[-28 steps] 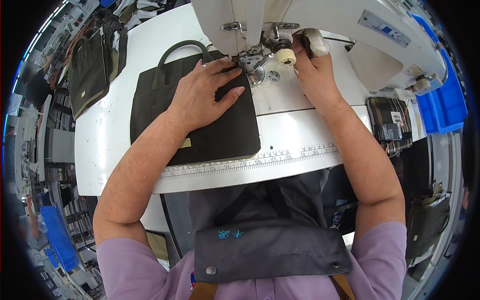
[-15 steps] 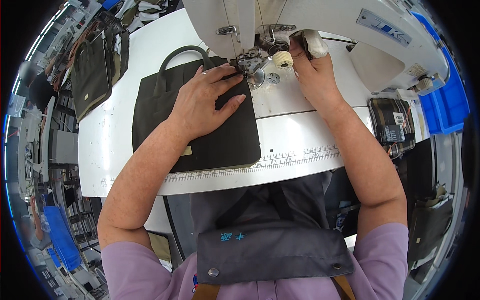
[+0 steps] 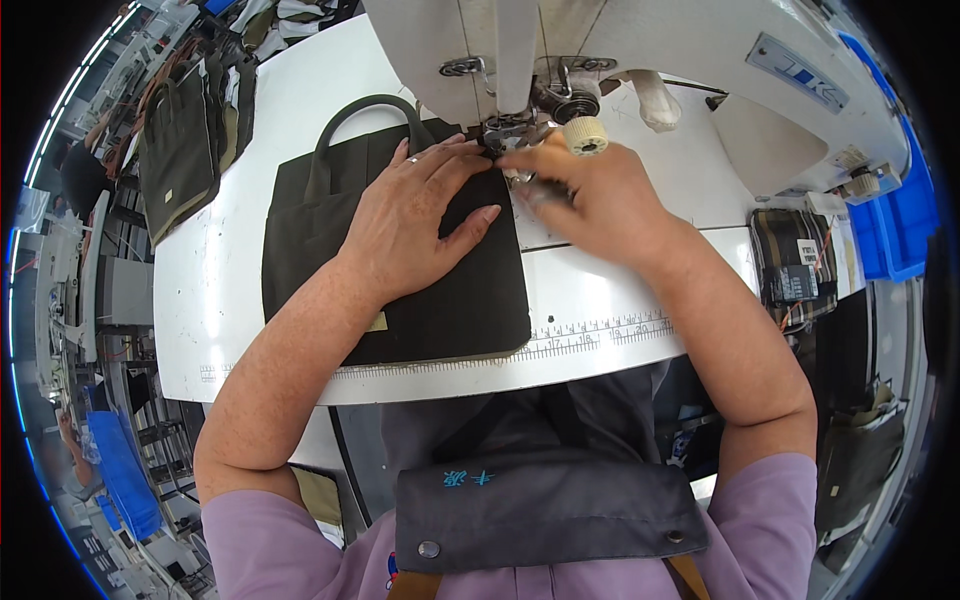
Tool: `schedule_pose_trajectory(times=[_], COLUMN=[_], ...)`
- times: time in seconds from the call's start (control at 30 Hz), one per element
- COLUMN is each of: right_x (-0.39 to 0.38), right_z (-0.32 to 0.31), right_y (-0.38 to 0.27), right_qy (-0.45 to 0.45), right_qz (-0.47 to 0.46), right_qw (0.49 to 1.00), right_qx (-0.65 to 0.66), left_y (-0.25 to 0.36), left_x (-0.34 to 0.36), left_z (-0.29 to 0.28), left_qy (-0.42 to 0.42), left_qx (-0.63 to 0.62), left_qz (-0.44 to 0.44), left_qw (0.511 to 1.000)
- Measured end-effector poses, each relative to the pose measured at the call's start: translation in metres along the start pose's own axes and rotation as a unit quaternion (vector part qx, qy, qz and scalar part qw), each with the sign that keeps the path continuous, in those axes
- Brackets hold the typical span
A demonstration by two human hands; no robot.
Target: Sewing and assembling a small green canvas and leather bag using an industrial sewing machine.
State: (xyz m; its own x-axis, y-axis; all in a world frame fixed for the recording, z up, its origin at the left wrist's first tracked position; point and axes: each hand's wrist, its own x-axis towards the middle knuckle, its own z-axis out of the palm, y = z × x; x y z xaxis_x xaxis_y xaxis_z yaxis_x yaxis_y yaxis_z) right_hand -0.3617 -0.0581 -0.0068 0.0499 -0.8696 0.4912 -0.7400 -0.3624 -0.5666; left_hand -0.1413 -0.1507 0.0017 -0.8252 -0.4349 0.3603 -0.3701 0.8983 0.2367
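Observation:
A dark olive fabric panel with a looped handle (image 3: 440,310) lies on the white sewing table, its right edge by the sewing machine's needle area (image 3: 508,130). My left hand (image 3: 405,215) rests on it, fingers stretched toward the needle and thumb apart, holding nothing. Beside the needle, my right hand (image 3: 605,200) reaches in from the right with its fingertips close to the panel's edge. Motion smears its fingers, and a grey blur at them cannot be made out. A cream knob (image 3: 585,136) on the machine stands just above this hand.
The sewing machine arm (image 3: 700,40) spans the top right. More dark handled panels (image 3: 180,150) hang over the table's left side. A striped fabric bundle (image 3: 790,255) lies at the right, with a blue bin (image 3: 890,240) beyond. A printed ruler (image 3: 590,333) runs along the table's front edge.
My right hand has come from behind the cream knob, left and toward me, to the needle area. My left hand stays on the panel; the view has shifted slightly.

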Motion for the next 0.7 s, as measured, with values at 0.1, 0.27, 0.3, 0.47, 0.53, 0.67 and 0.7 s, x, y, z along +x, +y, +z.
schedule_pose_trajectory(times=[0.1,0.27,0.3,0.47,0.53,0.67,0.7], right_x=[-0.002,0.001,0.003,0.003,0.005,0.003,0.001], right_z=[-0.003,-0.012,-0.013,-0.013,-0.021,-0.025,-0.021], right_y=[-0.012,-0.013,-0.013,0.001,-0.001,-0.005,-0.002], right_qy=[-0.120,-0.060,-0.030,-0.049,-0.021,-0.050,-0.034], right_qz=[-0.012,0.071,0.130,0.180,0.260,0.278,0.278], right_qw=[0.973,0.991,0.990,0.964,0.923,0.914,0.907], right_qx=[-0.197,-0.093,-0.051,0.190,0.283,0.291,0.315], left_y=[-0.003,-0.003,-0.003,-0.004,-0.003,-0.005,-0.004], left_x=[-0.003,-0.002,-0.003,0.000,-0.002,-0.001,-0.001], left_z=[0.002,0.001,0.001,0.002,0.001,0.002,0.002], left_qy=[0.010,0.012,0.011,0.020,0.017,0.021,0.021], left_qx=[0.001,-0.001,-0.001,-0.006,-0.006,-0.003,-0.002], left_qz=[0.010,0.025,0.024,0.033,0.031,0.032,0.032], left_qw=[1.000,1.000,1.000,0.999,0.999,0.999,0.999])
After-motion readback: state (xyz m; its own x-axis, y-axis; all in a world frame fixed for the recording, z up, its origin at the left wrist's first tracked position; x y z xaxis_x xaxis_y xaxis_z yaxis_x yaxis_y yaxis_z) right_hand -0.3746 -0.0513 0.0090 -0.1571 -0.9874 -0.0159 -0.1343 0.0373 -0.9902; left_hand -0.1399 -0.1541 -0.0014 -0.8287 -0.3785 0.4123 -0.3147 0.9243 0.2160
